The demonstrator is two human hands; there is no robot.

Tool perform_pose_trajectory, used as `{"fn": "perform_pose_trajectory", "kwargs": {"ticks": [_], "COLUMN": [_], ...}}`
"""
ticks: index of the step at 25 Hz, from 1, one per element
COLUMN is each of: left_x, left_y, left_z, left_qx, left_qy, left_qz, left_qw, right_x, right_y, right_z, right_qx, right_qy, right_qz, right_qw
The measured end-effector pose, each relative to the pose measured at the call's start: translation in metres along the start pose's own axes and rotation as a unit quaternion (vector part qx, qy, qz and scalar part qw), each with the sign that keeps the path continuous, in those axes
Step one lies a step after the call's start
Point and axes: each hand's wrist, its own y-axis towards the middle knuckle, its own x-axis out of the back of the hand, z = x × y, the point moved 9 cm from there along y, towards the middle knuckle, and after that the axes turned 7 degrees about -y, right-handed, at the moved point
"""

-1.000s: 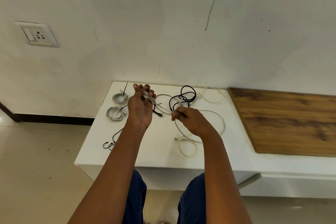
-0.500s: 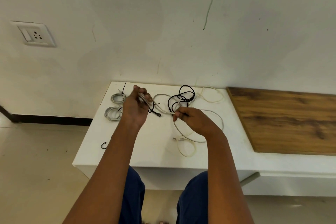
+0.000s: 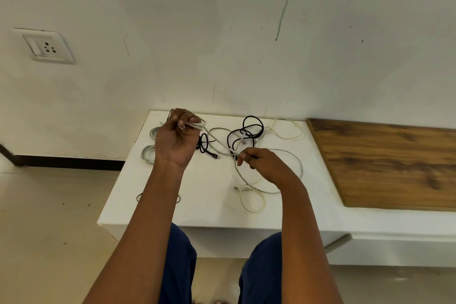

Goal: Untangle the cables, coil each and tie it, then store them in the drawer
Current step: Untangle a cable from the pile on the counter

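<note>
My left hand (image 3: 176, 139) is raised over the white table (image 3: 197, 207) and grips several gathered loops of a grey-white cable (image 3: 293, 155). That cable runs across to my right hand (image 3: 259, 161), which pinches it between thumb and fingers; the rest trails in a wide loop on the table. A black cable (image 3: 250, 129) lies tangled behind, crossing a cream cable (image 3: 286, 131). Another cream loop (image 3: 254, 201) lies near the front. Two coiled grey cables (image 3: 147, 153) sit at the left, partly hidden by my left hand.
A thin black tie (image 3: 139, 196) lies near the table's left front edge. A short black cable end with a plug (image 3: 209, 152) rests beside my left hand. A wooden top (image 3: 385, 163) adjoins the table on the right. A wall socket (image 3: 45, 47) is up left.
My left hand has risen and turned, drawing the gathered loops up toward the table's back edge. My right hand has stayed on the cable and shifted slightly to the right.
</note>
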Motion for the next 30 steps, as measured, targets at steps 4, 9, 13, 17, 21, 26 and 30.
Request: {"fn": "perform_pose_trajectory", "kwargs": {"ticks": [4, 9, 13, 17, 21, 26, 30], "left_x": [0.014, 0.028, 0.030, 0.023, 0.028, 0.041, 0.046], "left_y": [0.007, 0.009, 0.006, -0.001, -0.006, -0.013, -0.016], "left_z": [-0.011, -0.008, 0.009, 0.024, 0.046, 0.059, 0.068], "left_qx": [-0.078, -0.113, -0.100, -0.105, -0.029, 0.093, 0.164], "left_qy": [0.096, 0.296, 0.537, 0.635, 0.714, 0.770, 0.721], "left_qz": [-0.033, -0.080, -0.045, -0.001, 0.049, 0.088, 0.100], "left_qw": [0.992, 0.945, 0.836, 0.766, 0.698, 0.625, 0.666], "right_x": [0.000, -0.004, -0.004, -0.003, 0.004, 0.021, 0.028], "right_y": [-0.013, -0.015, -0.014, -0.012, -0.009, -0.008, -0.008], "right_z": [0.025, 0.040, 0.045, 0.046, 0.041, 0.030, 0.030], "right_qx": [0.064, 0.095, 0.107, 0.125, 0.136, 0.139, 0.153], "right_qy": [0.022, 0.034, 0.044, 0.058, 0.066, 0.030, 0.062], "right_qz": [0.062, 0.079, 0.067, 0.037, -0.013, -0.094, -0.133], "right_qw": [0.996, 0.992, 0.991, 0.990, 0.988, 0.985, 0.977]}}
